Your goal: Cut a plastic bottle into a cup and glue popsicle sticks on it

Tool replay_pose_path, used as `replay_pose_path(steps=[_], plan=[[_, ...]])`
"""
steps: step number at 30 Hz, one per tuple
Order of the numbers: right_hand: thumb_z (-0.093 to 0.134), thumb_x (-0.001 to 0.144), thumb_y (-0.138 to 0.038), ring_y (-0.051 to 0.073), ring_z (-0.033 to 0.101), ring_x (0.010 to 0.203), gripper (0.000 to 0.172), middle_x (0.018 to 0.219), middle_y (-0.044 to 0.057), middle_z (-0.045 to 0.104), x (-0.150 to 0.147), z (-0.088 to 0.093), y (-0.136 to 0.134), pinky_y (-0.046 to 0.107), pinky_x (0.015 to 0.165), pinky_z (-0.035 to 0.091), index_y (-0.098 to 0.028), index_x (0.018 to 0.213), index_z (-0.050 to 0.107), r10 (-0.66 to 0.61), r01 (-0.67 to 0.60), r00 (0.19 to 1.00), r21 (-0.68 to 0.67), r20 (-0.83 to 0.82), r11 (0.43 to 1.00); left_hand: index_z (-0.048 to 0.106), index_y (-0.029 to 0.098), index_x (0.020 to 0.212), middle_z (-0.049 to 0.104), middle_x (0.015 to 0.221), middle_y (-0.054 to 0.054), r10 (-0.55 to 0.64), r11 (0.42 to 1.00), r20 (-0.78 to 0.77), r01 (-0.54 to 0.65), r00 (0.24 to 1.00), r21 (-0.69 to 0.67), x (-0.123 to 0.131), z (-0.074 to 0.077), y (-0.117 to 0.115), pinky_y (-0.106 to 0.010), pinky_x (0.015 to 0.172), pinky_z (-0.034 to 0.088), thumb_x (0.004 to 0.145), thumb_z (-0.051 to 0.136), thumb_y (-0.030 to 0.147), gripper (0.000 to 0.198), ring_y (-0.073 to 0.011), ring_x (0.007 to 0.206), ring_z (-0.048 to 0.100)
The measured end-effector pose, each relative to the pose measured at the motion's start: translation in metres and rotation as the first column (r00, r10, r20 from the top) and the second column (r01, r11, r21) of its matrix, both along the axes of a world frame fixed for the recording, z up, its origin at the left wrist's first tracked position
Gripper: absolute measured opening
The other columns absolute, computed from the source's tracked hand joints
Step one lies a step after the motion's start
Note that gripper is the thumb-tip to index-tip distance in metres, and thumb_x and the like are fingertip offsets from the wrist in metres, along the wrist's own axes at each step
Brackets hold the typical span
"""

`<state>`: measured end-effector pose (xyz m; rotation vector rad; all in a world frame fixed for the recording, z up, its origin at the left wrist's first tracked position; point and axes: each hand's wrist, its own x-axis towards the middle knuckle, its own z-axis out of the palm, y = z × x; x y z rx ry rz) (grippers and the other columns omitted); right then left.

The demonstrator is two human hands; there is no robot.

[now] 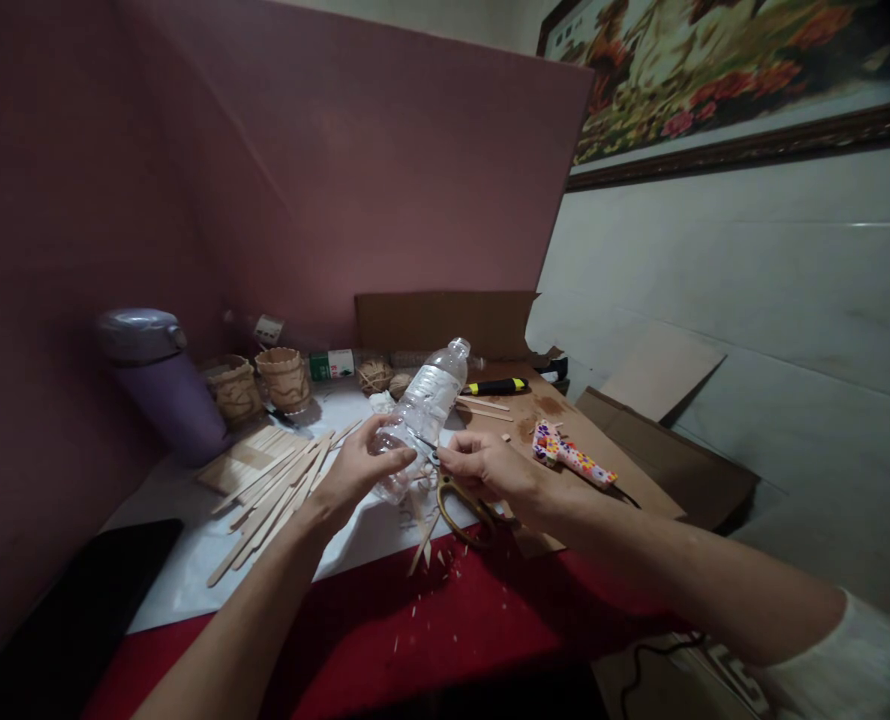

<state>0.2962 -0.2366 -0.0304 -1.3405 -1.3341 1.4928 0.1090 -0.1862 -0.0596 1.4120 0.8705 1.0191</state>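
Note:
A clear plastic bottle (434,392) leans with its neck pointing up and away to the right. My left hand (366,465) grips its lower part, thumb on the near side and fingers round the far side. In my right hand (486,465) is a pair of scissors (456,520) with bronze-coloured handles, one loop hanging below the hand. The scissor blades touch the side of the bottle near its middle. How deep they reach into the plastic I cannot tell.
Wooden craft sticks (280,490) lie spread on white paper at left, near two stick-covered cups (282,380) and a purple tumbler (164,385). A flower-patterned glue gun (572,455) and a yellow-black utility knife (497,386) rest on cardboard (625,490). Wood scraps dot the red cloth (385,630).

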Motion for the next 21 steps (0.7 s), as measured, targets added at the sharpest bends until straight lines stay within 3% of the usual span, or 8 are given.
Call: replay_pose_path(steps=[5,11,16,21], plan=[[0.072,0.076,-0.045,0.004,0.026,0.041,0.038,0.051,-0.009,0.040,0.0015,-0.0096,0.0016,0.024,0.043,0.012,-0.020,0.070,0.045,0.033,-0.032,0.996,0.021,-0.087,0.999,0.056,0.012,0.115,0.066,0.085,-0.005,-0.014,1.000,-0.023,0.014,1.000,0.009,-0.0011,0.0014,0.0003,-0.025,0.051,0.049,0.063,0.082,0.041,0.065,-0.0155,0.065,0.060],[0.071,0.077,-0.045,0.004,0.018,0.040,0.037,0.052,-0.010,0.035,0.0007,-0.0082,-0.0001,0.024,0.042,0.008,-0.021,0.071,0.043,0.099,-0.101,0.982,-0.006,-0.163,0.995,0.055,0.012,0.115,0.066,0.088,-0.006,-0.015,0.999,-0.028,0.016,0.999,0.028,-0.0009,0.0024,-0.0001,-0.024,0.053,0.048,0.065,0.080,0.039,0.062,-0.0155,0.069,0.059],[0.073,0.075,-0.043,0.005,0.025,0.042,0.037,0.052,-0.009,0.038,-0.0006,-0.0060,-0.0024,0.022,0.044,0.014,-0.020,0.069,0.045,0.019,-0.013,0.997,0.080,-0.074,0.997,0.055,0.011,0.116,0.065,0.087,-0.006,-0.052,0.998,-0.042,0.054,0.998,0.042,-0.0026,0.0015,0.0005,-0.025,0.054,0.049,0.065,0.080,0.040,0.064,-0.0162,0.069,0.059],[0.069,0.078,-0.042,0.004,0.016,0.040,0.033,0.052,-0.011,0.034,-0.0005,-0.0054,-0.0038,0.023,0.042,0.007,-0.021,0.073,0.045,0.115,-0.122,0.972,-0.024,-0.203,0.992,0.052,0.013,0.121,0.064,0.090,-0.006,-0.091,0.995,-0.033,0.092,0.995,0.031,-0.0044,0.0007,0.0021,-0.027,0.053,0.050,0.067,0.079,0.041,0.067,-0.0172,0.070,0.060]])
